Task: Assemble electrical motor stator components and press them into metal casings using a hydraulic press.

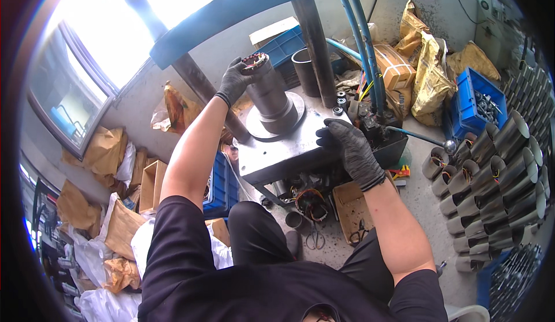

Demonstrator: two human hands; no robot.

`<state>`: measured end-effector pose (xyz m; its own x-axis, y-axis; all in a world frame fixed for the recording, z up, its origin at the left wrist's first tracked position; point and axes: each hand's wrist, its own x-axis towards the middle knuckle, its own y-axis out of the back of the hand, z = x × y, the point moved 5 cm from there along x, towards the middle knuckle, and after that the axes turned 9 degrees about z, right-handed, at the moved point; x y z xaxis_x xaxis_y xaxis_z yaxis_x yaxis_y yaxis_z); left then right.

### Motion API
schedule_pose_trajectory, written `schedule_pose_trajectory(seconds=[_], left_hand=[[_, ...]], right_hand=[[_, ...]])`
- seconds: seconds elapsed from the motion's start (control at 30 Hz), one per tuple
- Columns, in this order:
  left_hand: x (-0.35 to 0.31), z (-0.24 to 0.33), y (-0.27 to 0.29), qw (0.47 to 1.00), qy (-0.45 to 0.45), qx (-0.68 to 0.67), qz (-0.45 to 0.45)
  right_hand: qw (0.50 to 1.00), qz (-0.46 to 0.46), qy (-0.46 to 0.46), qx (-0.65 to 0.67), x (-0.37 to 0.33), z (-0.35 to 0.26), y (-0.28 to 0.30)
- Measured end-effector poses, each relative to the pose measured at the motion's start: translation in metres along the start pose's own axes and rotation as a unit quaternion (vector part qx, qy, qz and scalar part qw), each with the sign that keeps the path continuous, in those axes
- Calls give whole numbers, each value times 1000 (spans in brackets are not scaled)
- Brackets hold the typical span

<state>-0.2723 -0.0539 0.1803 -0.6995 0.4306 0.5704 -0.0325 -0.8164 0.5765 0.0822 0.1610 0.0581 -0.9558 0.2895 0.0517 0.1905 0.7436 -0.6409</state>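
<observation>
On the press table a grey metal cylinder stands upright on a round flanged base. Coloured wires and a wound ring show at its top opening, so it looks like a motor stator in a sleeve. My left hand, in a dark glove, grips the cylinder's upper left side near the rim. At the table's right edge is my right hand, gloved too, its fingers stretched toward the tabletop and apart. Nothing shows in it. Small bearing-like rings sit at the table's back right corner.
Steel posts carry a blue crossbeam above the table. A ball-ended lever juts out at right, near stacked metal sleeves. Below are a wound coil, scissors and a cardboard box. Blue crates stand around.
</observation>
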Motion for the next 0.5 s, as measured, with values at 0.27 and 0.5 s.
schedule_pose_trajectory(seconds=[0.27,0.5], left_hand=[[0,4,9,998,10,45,-31],[7,7,11,979,-76,190,-15]], right_hand=[[1000,-7,-6,-9,8,10,3],[999,-13,-1,-51,2,0,-2]])
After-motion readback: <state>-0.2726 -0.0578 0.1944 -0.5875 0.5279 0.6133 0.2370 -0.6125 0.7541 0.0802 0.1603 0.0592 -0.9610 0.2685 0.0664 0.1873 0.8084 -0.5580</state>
